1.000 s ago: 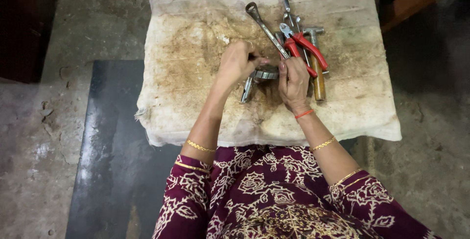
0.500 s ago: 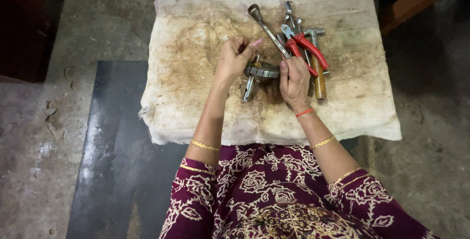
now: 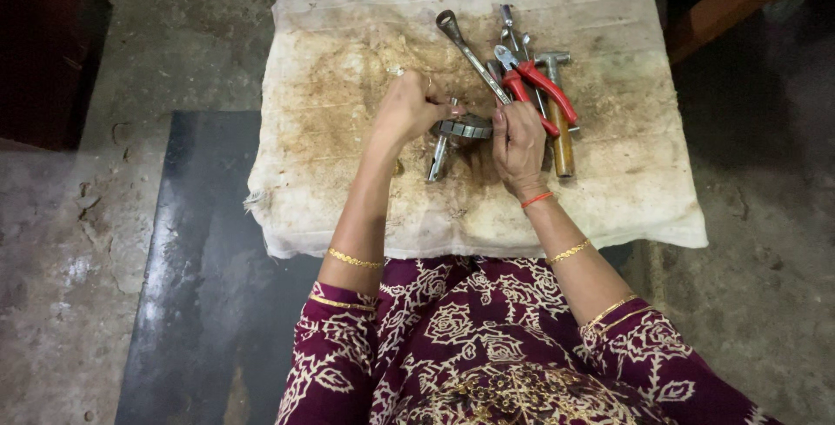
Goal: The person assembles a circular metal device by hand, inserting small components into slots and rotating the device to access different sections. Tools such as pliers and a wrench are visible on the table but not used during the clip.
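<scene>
While stained cloth [image 3: 348, 181] lies beneath, both hands [image 3: 409, 112] [image 3: 519, 142] grip a toothed metal ring [image 3: 467, 127].

Dim soft overhead light, dark corners, sharp centre, slight edge distortion

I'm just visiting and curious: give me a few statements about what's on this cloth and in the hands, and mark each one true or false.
1. Both hands, left hand and right hand, hold a round metal part. True.
2. The pliers have blue handles. False: they are red.
3. The tools lie on a stained cloth. True.
4. The hammer is in the left hand. False: it lies on the cloth, beside the right hand.
5. The wrench lies on the floor. False: it lies on the cloth.
</scene>
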